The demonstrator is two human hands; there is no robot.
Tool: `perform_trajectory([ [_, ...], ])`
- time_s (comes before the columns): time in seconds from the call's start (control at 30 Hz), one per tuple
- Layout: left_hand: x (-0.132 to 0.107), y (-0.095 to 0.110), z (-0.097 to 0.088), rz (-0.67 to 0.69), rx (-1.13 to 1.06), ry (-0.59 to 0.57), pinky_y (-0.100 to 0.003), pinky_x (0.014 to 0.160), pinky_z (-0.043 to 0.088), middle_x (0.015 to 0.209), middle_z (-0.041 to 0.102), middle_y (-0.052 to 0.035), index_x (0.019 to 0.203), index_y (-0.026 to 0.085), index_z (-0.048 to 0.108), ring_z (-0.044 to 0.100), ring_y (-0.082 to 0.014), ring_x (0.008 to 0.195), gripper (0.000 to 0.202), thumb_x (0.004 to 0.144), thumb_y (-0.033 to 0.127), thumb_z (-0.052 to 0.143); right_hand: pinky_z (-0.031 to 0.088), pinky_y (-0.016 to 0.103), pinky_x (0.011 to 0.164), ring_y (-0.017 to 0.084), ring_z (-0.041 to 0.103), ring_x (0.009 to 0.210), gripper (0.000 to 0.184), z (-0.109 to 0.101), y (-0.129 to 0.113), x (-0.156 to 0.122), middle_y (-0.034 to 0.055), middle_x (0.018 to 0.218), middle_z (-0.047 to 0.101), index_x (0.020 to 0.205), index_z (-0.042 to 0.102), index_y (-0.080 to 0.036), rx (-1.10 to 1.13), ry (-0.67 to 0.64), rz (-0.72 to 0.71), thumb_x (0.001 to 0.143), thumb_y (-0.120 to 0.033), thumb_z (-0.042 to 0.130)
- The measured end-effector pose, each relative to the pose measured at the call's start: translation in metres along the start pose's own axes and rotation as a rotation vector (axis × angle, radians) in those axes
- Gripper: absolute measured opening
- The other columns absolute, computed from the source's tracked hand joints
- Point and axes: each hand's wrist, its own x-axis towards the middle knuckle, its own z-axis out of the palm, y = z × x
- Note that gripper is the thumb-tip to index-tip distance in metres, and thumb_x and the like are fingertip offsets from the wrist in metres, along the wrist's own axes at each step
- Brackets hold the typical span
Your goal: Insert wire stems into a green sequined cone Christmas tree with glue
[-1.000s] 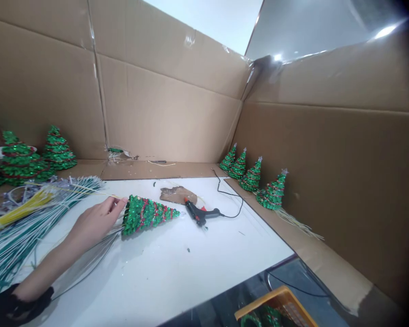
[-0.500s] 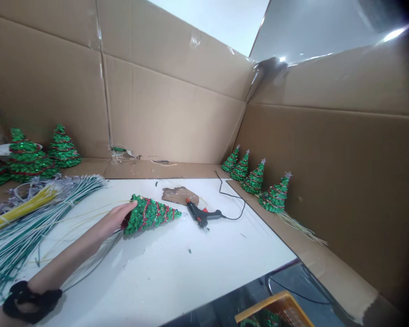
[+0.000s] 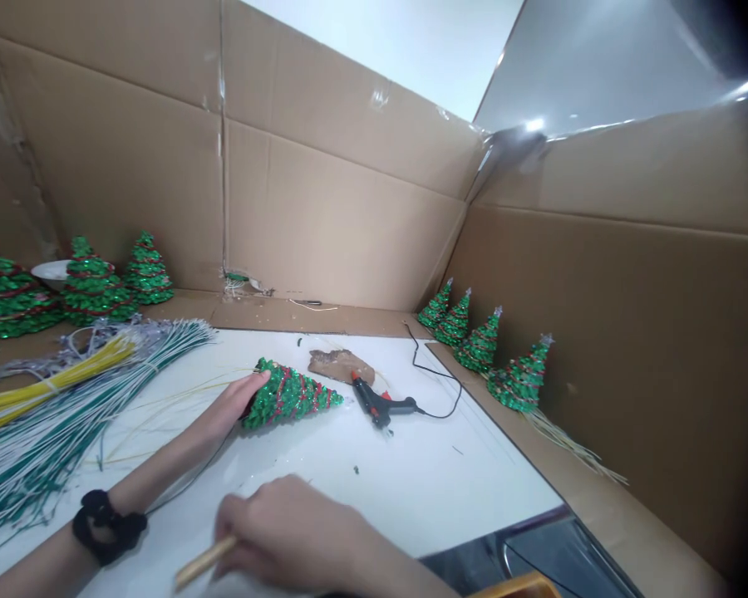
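A green sequin tree with red trim [image 3: 290, 395] lies on its side on the white table [image 3: 411, 482], tip pointing right. My left hand [image 3: 229, 409] grips its wide base, fingers curled around the bottom edge; a black hair tie circles that wrist. My right hand [image 3: 287, 531] is low in the foreground, fingers closed on a thin tan stick [image 3: 204, 562] that pokes out to the left. A black glue gun [image 3: 380, 404] with an orange tip lies just right of the tree, its cord running back.
Bundles of green, white and yellow wires [image 3: 56, 399] spread over the left of the table. Finished sequin trees stand at the back left [image 3: 93, 282] and along the right cardboard ledge [image 3: 479, 340]. A brown scrap [image 3: 340, 364] lies behind the tree. Cardboard walls enclose the table.
My right hand has come into view at the bottom holding a stick. My left hand moved from touching the tree's base to gripping it. The view has shifted slightly.
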Motion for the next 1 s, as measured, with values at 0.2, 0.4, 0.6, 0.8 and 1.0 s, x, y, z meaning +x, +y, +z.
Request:
perform_trajectory([
  [0.2, -0.005, -0.003, 0.002, 0.133, 0.013, 0.04, -0.037, 0.096, 0.041, 0.105, 0.069, -0.0053, 0.092, 0.021, 0.068, 0.056, -0.0266, 0.109, 0.04, 0.075, 0.054, 0.052, 0.04, 0.024, 0.055, 0.018, 0.058, 0.065, 0.019, -0.009, 0.038, -0.011, 0.0044, 0.075, 0.063, 0.085, 0.059, -0.017, -0.13, 0.143, 0.194, 0.085, -0.036, 0.058],
  [0.4, -0.002, -0.005, 0.007, 0.144, 0.058, 0.114, -0.039, 0.096, 0.041, 0.103, 0.069, -0.0078, 0.09, 0.018, 0.068, 0.057, -0.0284, 0.107, 0.044, 0.075, 0.056, 0.05, 0.042, 0.029, 0.086, 0.017, 0.053, 0.097, 0.019, -0.034, 0.055, -0.038, 0.0034, 0.098, 0.059, 0.097, 0.057, -0.021, 0.075, 0.448, 0.084, 0.084, -0.009, 0.048],
  [0.6, -0.002, -0.012, 0.009, 0.124, 0.082, 0.098, -0.036, 0.092, 0.042, 0.095, 0.07, -0.0077, 0.087, 0.016, 0.067, 0.058, -0.027, 0.101, 0.048, 0.078, 0.058, 0.046, 0.03, 0.044, 0.103, 0.022, 0.035, 0.123, 0.07, -0.045, 0.113, -0.084, 0.009, 0.125, 0.048, 0.12, 0.049, -0.019, -0.196, 0.604, 0.367, 0.057, 0.007, 0.034],
  [0.8, -0.005, -0.01, 0.013, 0.212, 0.047, 0.063, -0.03, 0.064, 0.045, 0.057, 0.06, -0.0013, 0.058, 0.018, 0.057, 0.053, -0.0183, 0.058, 0.046, 0.079, 0.057, 0.044, 0.034, 0.04, 0.101, 0.026, 0.039, 0.122, 0.061, -0.051, 0.159, -0.096, 0.0132, 0.129, 0.049, 0.12, 0.052, -0.014, -0.176, 0.356, 0.506, 0.062, 0.002, 0.039],
  [1.0, -0.004, -0.012, 0.014, 0.234, 0.053, 0.07, -0.027, 0.057, 0.04, 0.054, 0.047, 0.0012, 0.06, 0.019, 0.048, 0.045, -0.0158, 0.056, 0.044, 0.077, 0.06, 0.045, 0.041, 0.033, 0.092, 0.022, 0.052, 0.109, 0.056, -0.071, 0.154, -0.081, 0.0073, 0.117, 0.059, 0.12, 0.054, -0.02, -0.03, 0.382, 0.488, 0.068, -0.001, 0.042],
])
